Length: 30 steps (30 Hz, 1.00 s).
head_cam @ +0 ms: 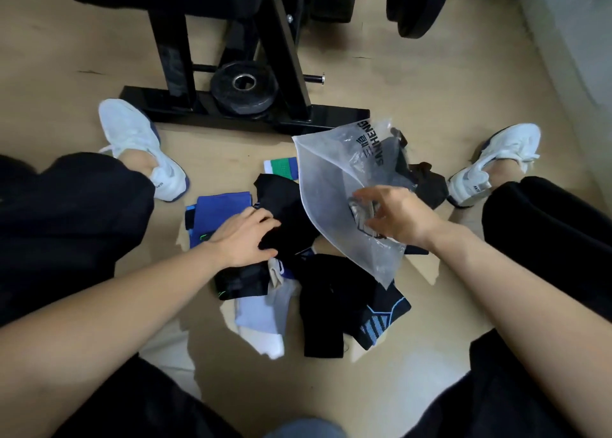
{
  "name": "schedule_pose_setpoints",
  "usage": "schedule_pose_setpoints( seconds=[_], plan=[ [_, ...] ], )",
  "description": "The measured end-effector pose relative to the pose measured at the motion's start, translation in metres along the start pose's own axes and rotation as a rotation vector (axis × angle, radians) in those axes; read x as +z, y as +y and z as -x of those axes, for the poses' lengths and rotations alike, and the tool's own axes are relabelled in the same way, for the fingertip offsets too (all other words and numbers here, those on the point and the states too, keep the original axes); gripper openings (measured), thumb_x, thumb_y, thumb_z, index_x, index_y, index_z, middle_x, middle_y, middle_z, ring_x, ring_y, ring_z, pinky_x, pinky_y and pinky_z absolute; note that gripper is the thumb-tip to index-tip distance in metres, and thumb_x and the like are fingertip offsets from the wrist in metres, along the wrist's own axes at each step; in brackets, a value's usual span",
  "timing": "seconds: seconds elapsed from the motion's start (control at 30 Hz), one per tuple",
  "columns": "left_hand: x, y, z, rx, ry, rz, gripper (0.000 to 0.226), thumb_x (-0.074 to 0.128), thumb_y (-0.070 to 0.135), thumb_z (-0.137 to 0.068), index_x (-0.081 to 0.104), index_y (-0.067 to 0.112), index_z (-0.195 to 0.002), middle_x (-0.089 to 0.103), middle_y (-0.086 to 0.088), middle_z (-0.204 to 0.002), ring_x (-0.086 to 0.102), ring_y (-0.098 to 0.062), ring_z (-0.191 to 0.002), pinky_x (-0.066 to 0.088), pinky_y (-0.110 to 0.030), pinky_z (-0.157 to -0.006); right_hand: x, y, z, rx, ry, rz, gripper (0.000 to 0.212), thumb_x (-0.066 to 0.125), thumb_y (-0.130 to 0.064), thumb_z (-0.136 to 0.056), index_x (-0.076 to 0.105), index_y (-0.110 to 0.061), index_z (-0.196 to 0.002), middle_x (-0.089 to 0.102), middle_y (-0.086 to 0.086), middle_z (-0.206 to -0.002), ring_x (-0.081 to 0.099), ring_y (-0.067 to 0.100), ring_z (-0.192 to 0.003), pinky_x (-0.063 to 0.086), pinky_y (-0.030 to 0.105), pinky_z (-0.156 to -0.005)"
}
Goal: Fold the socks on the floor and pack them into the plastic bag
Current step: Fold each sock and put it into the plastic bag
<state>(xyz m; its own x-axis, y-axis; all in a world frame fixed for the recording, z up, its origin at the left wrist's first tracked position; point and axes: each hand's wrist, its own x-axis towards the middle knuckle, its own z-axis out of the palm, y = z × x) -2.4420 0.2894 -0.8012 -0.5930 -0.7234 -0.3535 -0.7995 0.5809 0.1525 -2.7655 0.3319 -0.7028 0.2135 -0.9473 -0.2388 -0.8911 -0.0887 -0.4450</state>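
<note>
Bag (331, 179) pinched in right fingers (371, 206); left hand (241, 235) on black sock (284, 202) (floor).

Home gym corner, I'd say: black weight-machine frame (231, 57) with an iron plate (244, 88) on its peg stands before me on tan vinyl floor (414, 73), white wall (576, 57) alongside.

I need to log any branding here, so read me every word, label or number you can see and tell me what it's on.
"SANHENG": black print on the clear plastic bag, seen upside down; the larger characters beside it are not clear enough to read.
Small dark lettering on the heel of each white sneaker: too small to read.
Nothing else readable.
</note>
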Motion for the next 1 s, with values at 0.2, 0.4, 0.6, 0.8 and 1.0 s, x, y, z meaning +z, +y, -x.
schedule_pose_setpoints(
  seconds=[0.2,0.4,0.6,0.8,1.0],
  plan=[
    [0.036,0.009,-0.024,-0.020,-0.118,-0.085,0.079,0.065,0.052,-0.088,0.030,0.030,-0.156,0.041,0.001,-0.151,0.041,-0.026,-0.133,0.045,-0.041,-0.101,0.024,0.017,0.002,0.020,-0.079,0.076,0.054,0.073,-0.013,-0.083,0.060,-0.024,-0.134,0.068,0.001,-0.118,0.066,0.020,-0.095,0.041,0.020,-0.079],
    [0.035,0.001,-0.024,0.024,-0.008,0.061,0.027,0.056,0.036,-0.100,0.068,0.025,-0.121,0.065,0.004,-0.115,0.059,-0.021,-0.112,0.047,-0.037,-0.093,0.024,0.023,-0.001,0.027,-0.030,0.074,0.045,0.071,-0.012,-0.082,0.066,-0.021,-0.126,0.071,0.004,-0.112,0.068,0.025,-0.095,0.049,0.027,-0.080],
    [-0.042,-0.009,-0.005,-0.041,0.008,0.466,0.006,0.066,0.031,-0.096,0.067,0.026,-0.098,0.067,0.006,-0.084,0.062,-0.014,-0.079,0.051,-0.038,-0.076,0.013,0.015,-0.004,-0.011,0.089,0.081,0.029,0.071,-0.015,-0.084,0.071,-0.018,-0.113,0.064,0.003,-0.104,0.064,0.025,-0.094,0.051,0.032,-0.080],
    [-0.131,0.004,0.030,0.055,-0.026,0.564,0.009,0.067,0.026,-0.096,0.065,0.035,-0.095,0.066,0.022,-0.080,0.059,-0.001,-0.073,0.045,-0.019,-0.070,0.002,-0.017,0.004,-0.111,0.112,-0.110,0.034,0.078,-0.026,-0.084,0.069,-0.020,-0.116,0.056,-0.005,-0.112,0.056,0.014,-0.107,0.044,0.026,-0.097],
    [-0.190,0.020,0.075,0.110,0.087,0.756,0.009,0.068,0.032,-0.094,0.070,0.028,-0.102,0.074,0.007,-0.096,0.070,-0.012,-0.091,0.055,-0.026,-0.080,0.007,-0.070,0.014,-0.103,-0.098,-0.714,0.043,0.085,-0.028,-0.078,0.064,-0.029,-0.115,0.062,-0.023,-0.109,0.059,-0.005,-0.102,0.044,0.015,-0.087]
  ],
)
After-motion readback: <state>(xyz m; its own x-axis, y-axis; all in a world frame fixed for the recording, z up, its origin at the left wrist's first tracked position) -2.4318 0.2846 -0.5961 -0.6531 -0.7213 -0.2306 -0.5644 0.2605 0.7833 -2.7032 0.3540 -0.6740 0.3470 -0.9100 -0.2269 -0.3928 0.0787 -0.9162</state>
